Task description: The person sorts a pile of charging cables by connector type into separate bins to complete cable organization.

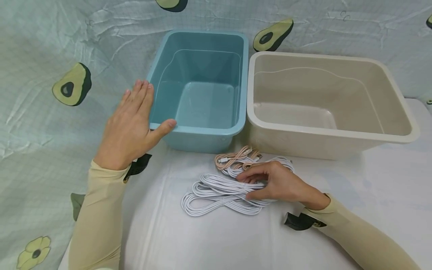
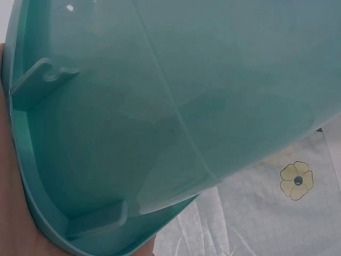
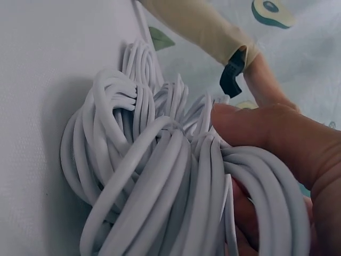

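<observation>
On the front left corner of a blue plastic tub (image 1: 202, 130) rests my left hand (image 1: 125, 134), its fingers straight along the rim and the thumb over the front edge. My right hand (image 1: 283, 183) grips a coiled white cable (image 3: 165, 181) from its right side, thumb on the near side and fingers curled behind. In the head view the white coils (image 1: 216, 193) lie in loops on the table in front of the tubs. Just behind them sits a peach-coloured cable (image 1: 233, 159) with a white connector, partly over more white cable (image 1: 287, 163).
A larger beige tub (image 1: 332, 132) stands right beside the blue one. Behind both and along the left hangs a pale sheet (image 1: 111, 26) with avocado prints. A white cloth (image 1: 216, 243) covers the table.
</observation>
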`<state>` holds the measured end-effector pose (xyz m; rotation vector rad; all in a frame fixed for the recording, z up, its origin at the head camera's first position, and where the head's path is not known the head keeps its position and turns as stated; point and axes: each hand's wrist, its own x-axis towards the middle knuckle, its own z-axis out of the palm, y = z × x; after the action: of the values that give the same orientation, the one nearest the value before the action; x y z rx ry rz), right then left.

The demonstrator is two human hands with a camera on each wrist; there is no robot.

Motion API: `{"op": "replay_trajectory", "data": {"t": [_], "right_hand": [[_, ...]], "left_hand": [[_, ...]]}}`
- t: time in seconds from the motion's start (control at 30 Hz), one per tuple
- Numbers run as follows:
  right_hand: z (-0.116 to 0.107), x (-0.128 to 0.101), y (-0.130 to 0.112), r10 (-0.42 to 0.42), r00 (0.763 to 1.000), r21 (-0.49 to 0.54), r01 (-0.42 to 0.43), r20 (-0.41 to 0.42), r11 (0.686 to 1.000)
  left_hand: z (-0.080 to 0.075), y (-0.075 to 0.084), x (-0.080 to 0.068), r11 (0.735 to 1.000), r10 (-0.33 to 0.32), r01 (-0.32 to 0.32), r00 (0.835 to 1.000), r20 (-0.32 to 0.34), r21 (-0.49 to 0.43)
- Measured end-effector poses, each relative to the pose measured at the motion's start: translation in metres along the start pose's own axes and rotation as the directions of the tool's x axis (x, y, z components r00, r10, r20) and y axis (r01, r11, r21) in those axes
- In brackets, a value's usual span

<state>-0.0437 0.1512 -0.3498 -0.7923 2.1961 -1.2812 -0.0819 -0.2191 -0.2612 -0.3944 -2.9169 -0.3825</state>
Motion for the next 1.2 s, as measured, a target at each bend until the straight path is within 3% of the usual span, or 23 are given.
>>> {"op": "replay_trajectory", "data": {"t": [0.47,0.77,1.2], "right_hand": [[0.009,0.005,-0.009,0.028,0.999,-0.081,-0.032,-0.04,0.996],[0.007,0.003,-0.015,0.031,0.998,-0.117,-0.039,-0.063,0.992],[0.003,0.002,-0.026,0.019,0.996,-0.04,-0.023,-0.092,0.999]], "left_hand": [[-0.008,-0.003,-0.003,1.0,0.012,-0.012,1.0,-0.006,0.013],[-0.009,0.001,-0.001,1.0,0.016,-0.016,1.0,0.027,0.009],[-0.003,0.0,0.0,1.0,0.001,-0.001,0.999,0.038,0.001]]}}
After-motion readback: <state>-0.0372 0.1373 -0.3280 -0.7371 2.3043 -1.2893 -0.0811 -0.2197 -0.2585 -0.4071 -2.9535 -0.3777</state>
